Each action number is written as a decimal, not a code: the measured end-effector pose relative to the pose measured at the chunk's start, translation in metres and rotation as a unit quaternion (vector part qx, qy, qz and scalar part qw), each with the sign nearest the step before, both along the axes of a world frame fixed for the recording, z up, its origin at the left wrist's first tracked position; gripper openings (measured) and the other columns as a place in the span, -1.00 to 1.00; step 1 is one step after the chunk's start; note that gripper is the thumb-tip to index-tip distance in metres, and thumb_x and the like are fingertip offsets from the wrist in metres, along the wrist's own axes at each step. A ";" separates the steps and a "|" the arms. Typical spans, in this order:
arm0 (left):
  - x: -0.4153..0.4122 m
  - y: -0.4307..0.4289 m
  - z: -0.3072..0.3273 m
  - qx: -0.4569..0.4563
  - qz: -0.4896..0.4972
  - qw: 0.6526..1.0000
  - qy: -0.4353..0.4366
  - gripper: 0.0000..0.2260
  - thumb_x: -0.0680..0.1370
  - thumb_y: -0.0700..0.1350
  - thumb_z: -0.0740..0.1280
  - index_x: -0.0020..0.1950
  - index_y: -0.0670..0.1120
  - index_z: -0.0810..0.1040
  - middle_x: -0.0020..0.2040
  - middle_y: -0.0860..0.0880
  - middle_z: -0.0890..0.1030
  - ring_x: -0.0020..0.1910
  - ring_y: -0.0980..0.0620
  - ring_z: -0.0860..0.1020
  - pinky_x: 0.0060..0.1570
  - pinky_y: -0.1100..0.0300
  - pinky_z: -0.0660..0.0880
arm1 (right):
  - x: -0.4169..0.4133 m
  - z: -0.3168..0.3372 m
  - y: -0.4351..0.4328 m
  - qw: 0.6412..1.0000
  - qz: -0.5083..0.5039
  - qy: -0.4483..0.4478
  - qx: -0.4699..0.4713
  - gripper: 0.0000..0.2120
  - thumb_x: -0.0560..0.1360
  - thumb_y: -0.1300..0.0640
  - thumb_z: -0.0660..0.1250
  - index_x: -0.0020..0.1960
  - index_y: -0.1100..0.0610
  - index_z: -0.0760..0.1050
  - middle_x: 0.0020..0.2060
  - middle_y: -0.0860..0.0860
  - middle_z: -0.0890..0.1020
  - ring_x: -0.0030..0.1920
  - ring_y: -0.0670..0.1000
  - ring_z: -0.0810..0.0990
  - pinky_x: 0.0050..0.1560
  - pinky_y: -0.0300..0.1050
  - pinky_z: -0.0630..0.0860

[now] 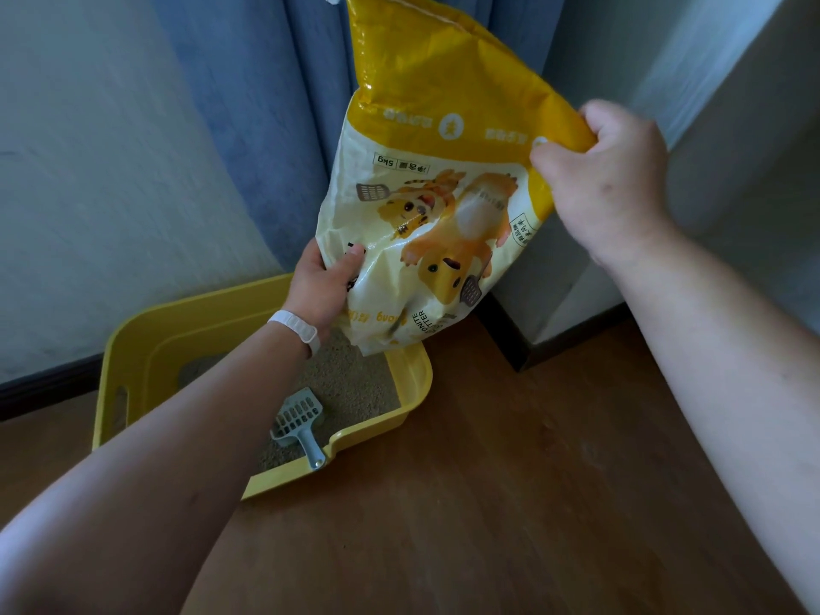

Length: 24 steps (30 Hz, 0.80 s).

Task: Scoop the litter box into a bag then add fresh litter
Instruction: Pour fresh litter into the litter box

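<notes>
The fingers of my left hand (321, 286) curl round the low end of the litter bag (426, 206). Those of my right hand (608, 170) pinch its edge at 2 o'clock. The bag hangs upside down over the far corner of the litter box (415, 383) at 8 o'clock. I judge the refill step is in hand. Next I'd tip steadily, keeping the mouth inside the rim. The scoop (297, 421) lies in the box. The curtain (248, 126) crowds 12 o'clock, and open floor (488, 503) lies at 5.

The cat litter bag (426, 206) is hanging inverted over the yellow litter box (213, 310), far right corner; the grey scoop (296, 421) is lying inside.
</notes>
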<state>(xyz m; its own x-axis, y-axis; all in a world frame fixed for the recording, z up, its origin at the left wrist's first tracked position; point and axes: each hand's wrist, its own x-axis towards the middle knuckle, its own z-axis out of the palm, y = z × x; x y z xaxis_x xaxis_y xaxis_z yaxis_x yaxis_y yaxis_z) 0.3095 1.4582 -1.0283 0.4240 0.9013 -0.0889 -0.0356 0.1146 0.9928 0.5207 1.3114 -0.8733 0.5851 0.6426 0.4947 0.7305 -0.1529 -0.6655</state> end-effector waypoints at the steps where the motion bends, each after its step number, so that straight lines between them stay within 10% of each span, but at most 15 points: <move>1: -0.001 0.001 0.000 0.002 0.002 1.000 0.001 -0.69 0.54 0.02 0.38 0.28 0.03 0.51 0.11 -0.01 0.68 0.06 -0.02 0.66 0.04 -0.11 0.60 | -0.001 0.000 0.001 1.000 0.002 -0.001 -0.001 -0.64 0.44 0.03 0.37 -0.39 0.05 0.24 -0.45 -0.06 0.38 -0.47 -0.11 0.35 -0.43 -0.27 0.32; 24: -0.030 0.026 -0.009 0.009 0.028 1.000 -0.011 -0.71 0.56 0.00 0.36 0.27 0.00 0.51 0.11 0.00 0.68 0.07 0.00 0.65 0.06 -0.08 0.60 | -0.035 -0.002 0.028 0.998 0.038 -0.057 0.005 -0.72 0.43 0.03 0.37 -0.30 0.17 0.36 -0.30 0.05 0.42 -0.35 0.00 0.35 -0.42 -0.25 0.24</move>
